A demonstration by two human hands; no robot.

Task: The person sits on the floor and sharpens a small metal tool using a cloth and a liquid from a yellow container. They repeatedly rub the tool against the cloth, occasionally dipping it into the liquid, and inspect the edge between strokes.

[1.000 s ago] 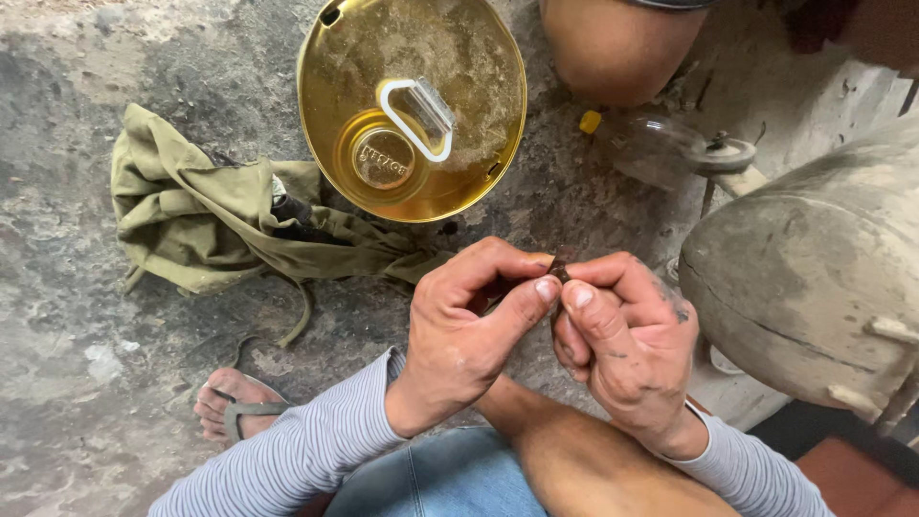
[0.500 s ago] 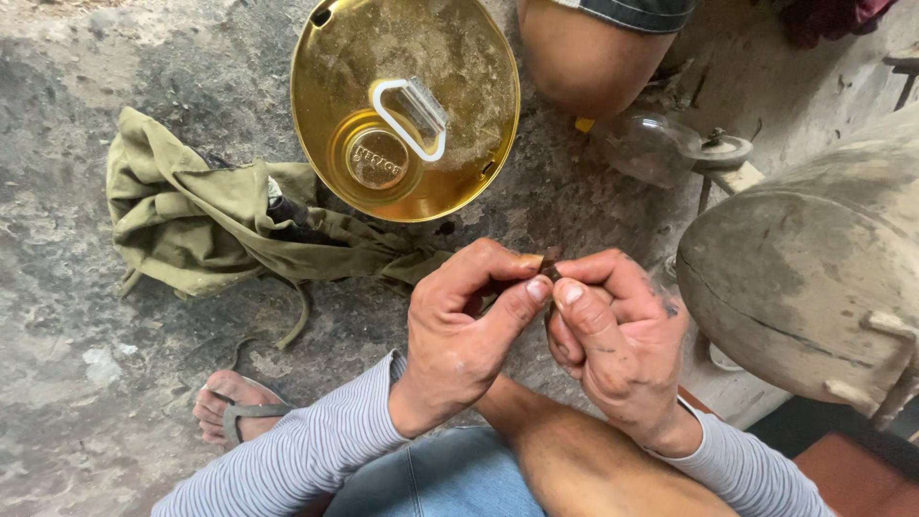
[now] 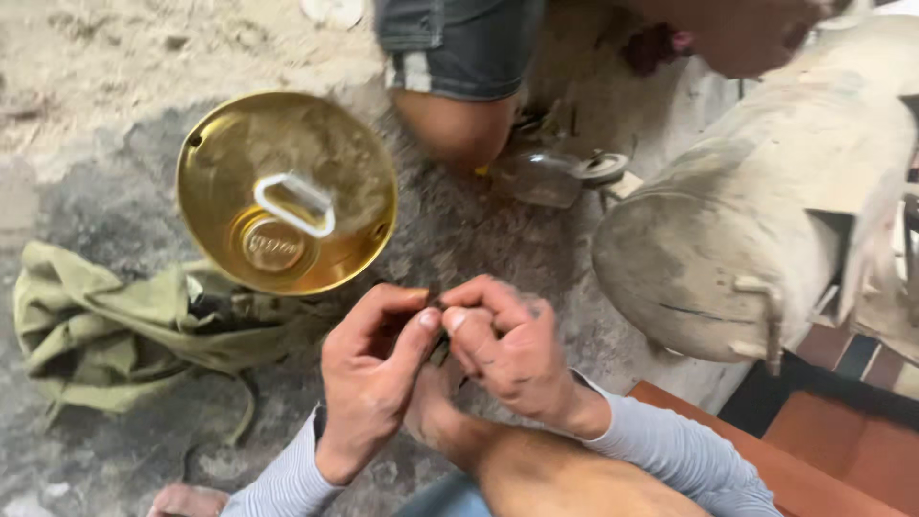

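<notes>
1. A tiny dark piece (image 3: 437, 303) is pinched between the fingertips of both hands. It is held in the air, above the person's bare knee and just in front of the round gold tin. What kind of piece it is cannot be told, because it is too small and mostly hidden.
2. The left hand (image 3: 369, 378) is curled, with the thumb and first finger pressed shut on the tiny dark piece. The other fingers are bent under it.
3. The right hand (image 3: 507, 349) is curled too, and its thumb and first fingers are closed on the same piece from the other side. The two hands are touching at the tips.
4. The piece is gripped but not set down or joined to anything that can be seen, so the work looks only partly done.
5. A round gold tin (image 3: 287, 191) with a white loop on top is seen on the dirty ground (image 3: 86, 86), near the hands.
6. A crumpled green cloth (image 3: 105, 325) is lying left of the hands, touching the tin's edge.
7. A big dusty grey drum (image 3: 756, 239) is lying on the right.
8. Another person's bent leg (image 3: 458, 91) is seen further back, beside a small clear bottle (image 3: 541, 177).
</notes>
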